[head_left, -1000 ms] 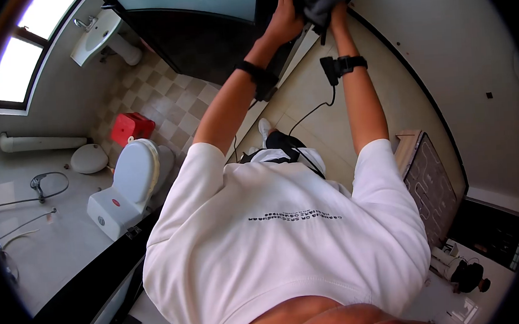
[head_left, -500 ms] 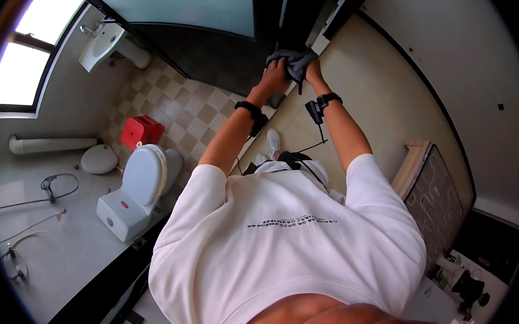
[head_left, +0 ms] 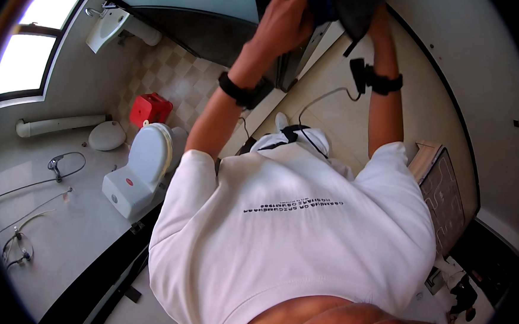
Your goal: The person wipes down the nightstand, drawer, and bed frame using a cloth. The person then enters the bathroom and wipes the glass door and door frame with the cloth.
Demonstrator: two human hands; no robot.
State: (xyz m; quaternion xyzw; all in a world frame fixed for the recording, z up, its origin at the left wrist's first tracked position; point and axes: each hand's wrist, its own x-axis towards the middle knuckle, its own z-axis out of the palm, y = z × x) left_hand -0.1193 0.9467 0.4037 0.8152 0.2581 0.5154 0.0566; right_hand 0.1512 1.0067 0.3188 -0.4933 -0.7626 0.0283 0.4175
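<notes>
A dark grey cloth [head_left: 354, 8] hangs near the top edge of the view, raised in front of the dark door frame. My right hand [head_left: 380, 21] grips it from behind, its fingers mostly covered by the fabric. On the cloth's other side, my left hand [head_left: 283, 21] has its fingers bent at a dark blue fold [head_left: 321, 5]. The fingertips are partly cut off by the frame. Black bands circle both wrists, and a cable [head_left: 321, 99] hangs from the device at the right wrist.
A frosted glass door [head_left: 202, 5] with a dark lower panel stands ahead. To the left are a toilet [head_left: 144, 163], a red stool [head_left: 150, 109], a washbasin [head_left: 107, 29] and a shower hose [head_left: 69, 162]. A patterned panel [head_left: 442, 192] with a wooden edge leans at the right.
Both hands have risen toward me and moved apart, the right one going right. The cloth, bunched between them before, is now lifted and more spread out.
</notes>
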